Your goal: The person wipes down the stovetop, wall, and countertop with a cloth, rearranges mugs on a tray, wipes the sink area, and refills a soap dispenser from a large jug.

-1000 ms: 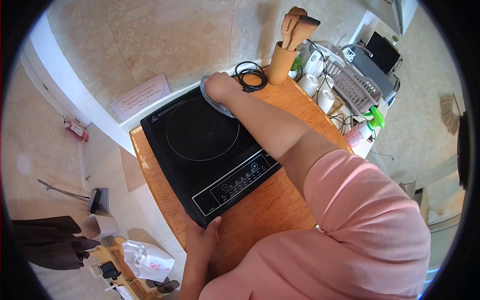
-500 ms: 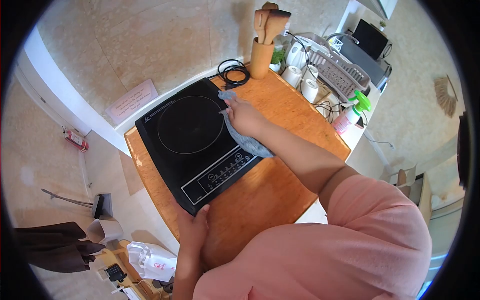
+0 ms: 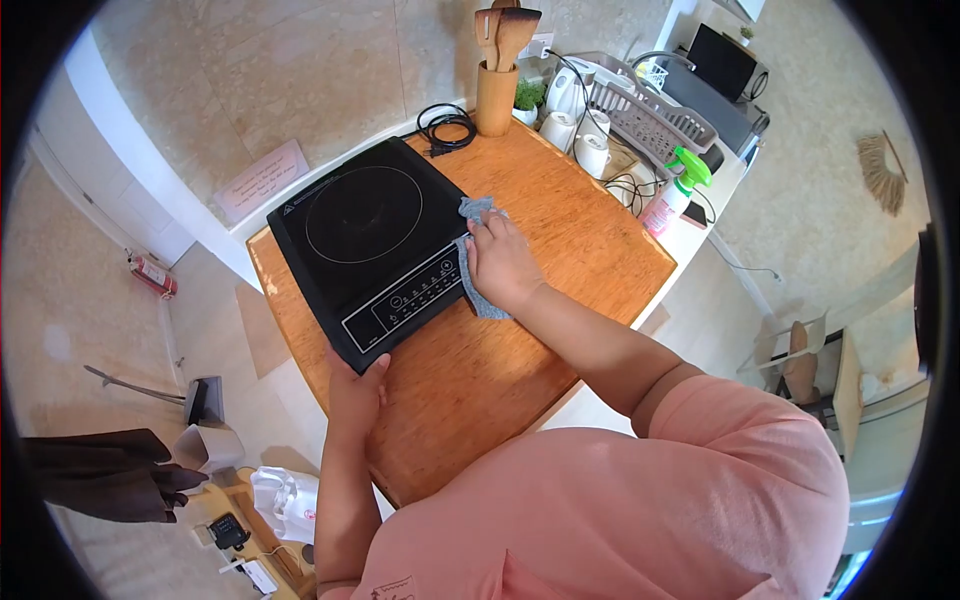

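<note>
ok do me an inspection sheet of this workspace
Surface: orange-brown wooden tabletop, pale worn patch on left edge
Job's things: flat black rectangular cooktop; blue-grey fabric cloth at its right edge
Clutter: tan cylindrical wooden utensil holder, upright at far side
Hands: left hand grips cooktop's near left corner; right hand holds cloth
Cables: coiled black cable beyond cooktop, beside holder
Surroundings: red cylindrical fire extinguisher, left; grey plastic basket, right

Bare left hand point(image 3: 354, 396): curled, thumb uppermost.
Bare right hand point(image 3: 505, 263): palm down, fingers bent.
Pink-sleeved right arm point(image 3: 610, 350): stretched forward.
</note>
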Demonstrator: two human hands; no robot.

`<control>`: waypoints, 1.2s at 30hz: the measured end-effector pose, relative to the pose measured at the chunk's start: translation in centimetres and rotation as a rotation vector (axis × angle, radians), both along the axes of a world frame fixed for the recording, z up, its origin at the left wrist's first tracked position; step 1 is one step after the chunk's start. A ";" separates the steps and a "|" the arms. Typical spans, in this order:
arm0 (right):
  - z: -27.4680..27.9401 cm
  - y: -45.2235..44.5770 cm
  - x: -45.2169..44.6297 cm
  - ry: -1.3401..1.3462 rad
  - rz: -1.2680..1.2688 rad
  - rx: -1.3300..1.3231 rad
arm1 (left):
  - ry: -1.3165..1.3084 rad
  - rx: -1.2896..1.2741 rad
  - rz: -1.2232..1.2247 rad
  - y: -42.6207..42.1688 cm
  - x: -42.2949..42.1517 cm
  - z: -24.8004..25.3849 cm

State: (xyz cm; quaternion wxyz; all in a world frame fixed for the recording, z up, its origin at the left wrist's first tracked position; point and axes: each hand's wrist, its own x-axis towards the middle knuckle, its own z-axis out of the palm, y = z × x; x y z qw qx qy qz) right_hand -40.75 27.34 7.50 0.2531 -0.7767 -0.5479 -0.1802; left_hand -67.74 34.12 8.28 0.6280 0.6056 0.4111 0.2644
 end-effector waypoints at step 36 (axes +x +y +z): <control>3.4 6.3 -2.3 0.019 0.590 -0.389 | 0.006 -0.038 -0.039 0.7 -0.7 0.6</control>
